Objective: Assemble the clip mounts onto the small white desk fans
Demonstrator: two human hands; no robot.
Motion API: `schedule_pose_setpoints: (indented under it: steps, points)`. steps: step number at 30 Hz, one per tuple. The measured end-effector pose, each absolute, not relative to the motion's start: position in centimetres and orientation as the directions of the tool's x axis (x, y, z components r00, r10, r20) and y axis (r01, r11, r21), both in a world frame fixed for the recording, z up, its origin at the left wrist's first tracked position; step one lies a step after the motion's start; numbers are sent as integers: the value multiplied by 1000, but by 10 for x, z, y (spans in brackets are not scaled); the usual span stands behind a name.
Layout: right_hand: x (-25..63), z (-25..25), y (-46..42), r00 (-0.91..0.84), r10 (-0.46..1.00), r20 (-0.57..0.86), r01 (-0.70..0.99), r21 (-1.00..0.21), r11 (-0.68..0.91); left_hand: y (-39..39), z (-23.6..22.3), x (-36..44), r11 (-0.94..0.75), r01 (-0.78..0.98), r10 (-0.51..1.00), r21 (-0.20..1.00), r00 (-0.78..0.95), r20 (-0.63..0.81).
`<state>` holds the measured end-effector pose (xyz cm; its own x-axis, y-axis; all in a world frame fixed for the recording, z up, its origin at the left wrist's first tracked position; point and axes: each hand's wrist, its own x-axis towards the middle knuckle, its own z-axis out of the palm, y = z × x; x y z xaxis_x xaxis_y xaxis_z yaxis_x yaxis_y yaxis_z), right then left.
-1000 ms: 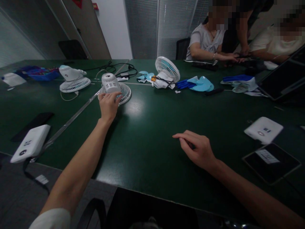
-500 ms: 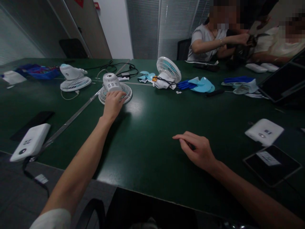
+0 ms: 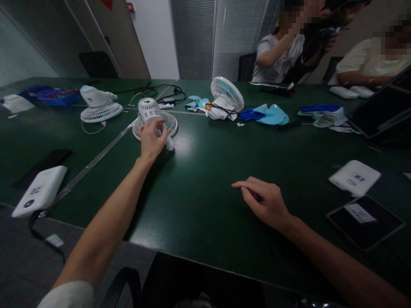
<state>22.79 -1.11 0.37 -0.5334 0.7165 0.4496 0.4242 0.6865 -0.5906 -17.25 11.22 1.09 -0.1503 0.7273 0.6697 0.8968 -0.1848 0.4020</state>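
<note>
My left hand (image 3: 152,139) reaches over the table to a white fan (image 3: 149,110) that lies with its round grille down and its motor housing up. Thumb and forefinger are apart in front of the housing. I cannot tell whether the fingertips touch it. A small whitish, semi-clear piece (image 3: 170,144) shows beside the thumb. Closer to me, my right hand (image 3: 265,201) rests on the green table (image 3: 199,171), loosely closed with the forefinger pointing left; nothing shows in it.
Another white fan (image 3: 99,105) lies left; a third (image 3: 224,98) stands tilted beyond. Light-blue fan blades (image 3: 274,114) and blue gloves (image 3: 324,112) lie at the back right. White numbered devices (image 3: 355,177) lie at both sides. A dark screen (image 3: 382,105) stands right. Co-workers sit opposite.
My left hand's fingers have spread, and the whitish piece beside the thumb has come into view. My right hand has stayed put. Across the table, a co-worker has raised an arm.
</note>
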Motion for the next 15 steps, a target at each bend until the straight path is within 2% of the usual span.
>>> schedule_pose_setpoints:
  steps: [3, 5, 7, 9, 12, 15]
  points:
    - [228, 3, -11, -530, 720, 448, 431, -588, 684, 109, 6, -170, -169, 909, 712, 382, -156, 685]
    - [228, 4, -11, -528, 720, 450, 431, -589, 684, 109, 2, -173, -110, 901, 653, 419, -252, 714]
    - [228, 4, -10, -530, 720, 448, 429, -591, 683, 114, -5, -178, -16, 861, 570, 508, -409, 712]
    - [228, 4, -10, -536, 719, 443, 428, -591, 684, 121, -13, -187, 58, 777, 521, 627, -559, 644]
    - [228, 5, -11, -545, 715, 438, 426, -590, 686, 129, -23, -201, 95, 669, 593, 737, -633, 497]
    - [228, 6, -12, -552, 711, 436, 421, -590, 689, 131, -27, -211, 97, 650, 652, 753, -613, 446]
